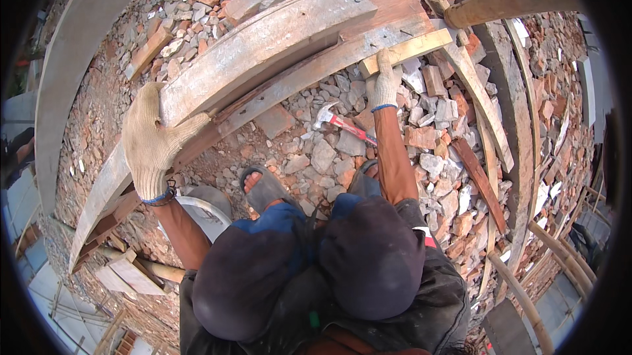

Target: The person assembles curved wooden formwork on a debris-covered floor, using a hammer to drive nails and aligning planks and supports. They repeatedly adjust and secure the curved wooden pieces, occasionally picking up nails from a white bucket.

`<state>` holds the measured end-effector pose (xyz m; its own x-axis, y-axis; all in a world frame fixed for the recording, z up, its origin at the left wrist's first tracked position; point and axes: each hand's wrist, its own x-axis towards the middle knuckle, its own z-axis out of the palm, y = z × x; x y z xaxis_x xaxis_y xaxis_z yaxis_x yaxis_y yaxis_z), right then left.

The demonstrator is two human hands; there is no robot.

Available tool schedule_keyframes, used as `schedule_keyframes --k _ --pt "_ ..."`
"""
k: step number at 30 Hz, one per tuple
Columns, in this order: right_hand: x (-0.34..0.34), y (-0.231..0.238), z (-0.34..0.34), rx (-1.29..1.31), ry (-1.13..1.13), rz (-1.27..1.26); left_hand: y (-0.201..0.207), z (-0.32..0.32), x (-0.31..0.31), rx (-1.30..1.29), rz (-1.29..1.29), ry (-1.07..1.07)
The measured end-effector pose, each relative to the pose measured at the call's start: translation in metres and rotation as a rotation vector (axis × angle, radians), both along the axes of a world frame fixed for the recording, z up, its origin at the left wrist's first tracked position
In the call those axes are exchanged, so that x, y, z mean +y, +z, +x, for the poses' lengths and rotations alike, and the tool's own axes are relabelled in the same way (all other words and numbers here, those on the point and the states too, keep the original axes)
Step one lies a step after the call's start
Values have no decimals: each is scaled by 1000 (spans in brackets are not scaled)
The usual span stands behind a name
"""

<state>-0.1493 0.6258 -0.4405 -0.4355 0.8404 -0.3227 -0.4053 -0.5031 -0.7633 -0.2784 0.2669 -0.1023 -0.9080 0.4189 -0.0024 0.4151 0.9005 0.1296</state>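
My left hand (pixel 153 139), in a cream knitted glove, grips the near-left end of a weathered grey board (pixel 270 45). Its thumb stretches along the board's lower side, and the fingertips are hidden. My right hand (pixel 383 83), gloved alike, is closed on a short pale wooden block (pixel 409 52), thumb on top and the other fingers mostly out of sight. The block lies across the end of a lower plank (pixel 296 85) with nails standing out of it. A claw hammer (pixel 343 126) with a red handle lies on the rubble between my feet and the planks.
Broken bricks and stones (pixel 322 157) cover the ground around my sandalled feet. A pale round container (pixel 205 213) stands beside my left forearm. Long timbers (pixel 517 111) run along the right, with a thick round pole (pixel 517 0) above them. A grey beam (pixel 66 78) curves along the left.
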Motion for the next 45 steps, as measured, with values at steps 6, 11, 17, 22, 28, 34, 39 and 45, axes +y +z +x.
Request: schedule_keyframes --k 6,11,17,22,28,34,39,45 --pt "-11 20 -3 74 5 -73 -21 -5 -17 210 52 -134" --pt "-16 11 2 112 89 -70 -19 -6 -16 163 48 -113" --pt "-18 7 3 100 109 -14 -20 -5 -15 170 55 -117" --pt "-32 32 -7 108 7 -122 -16 -5 -15 152 59 -96" --pt "-26 25 -8 53 -35 -131 -17 -4 -12 134 68 -101" --pt "-31 25 -12 38 -70 -162 -21 -6 -16 176 51 -120" --pt "-32 31 -9 10 -23 -92 -22 -4 -20 161 16 -83" --pt "-69 70 29 -385 73 260 -18 -5 -13 113 -42 -71"
